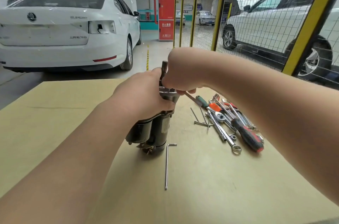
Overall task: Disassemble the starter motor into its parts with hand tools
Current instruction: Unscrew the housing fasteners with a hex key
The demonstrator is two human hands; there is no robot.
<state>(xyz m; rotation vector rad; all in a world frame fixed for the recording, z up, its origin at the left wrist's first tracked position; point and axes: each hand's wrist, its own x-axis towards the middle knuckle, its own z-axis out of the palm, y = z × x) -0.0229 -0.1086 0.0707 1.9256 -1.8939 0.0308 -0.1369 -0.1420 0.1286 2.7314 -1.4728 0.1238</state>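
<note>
Starter motor [156,128] is standing on end on the cardboard-covered table [55,113], right in the middle. My left hand [145,93] is wrapped round its upper housing. My right hand [183,73] is curled round a metal tool [164,66] sticking up at the motor's top, can't tell what kind. A long L-shaped key [166,165] lies just beside the motor's base. The ratchet [219,115] and red-black screwdriver [247,137] sit in the pile off to the right.

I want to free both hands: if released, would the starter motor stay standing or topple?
Likely topples: the starter motor stands on end, leaning, left hand and right hand gripping its top. Metal housing suggests heavy for its size. Round bodies may roll once down.
</note>
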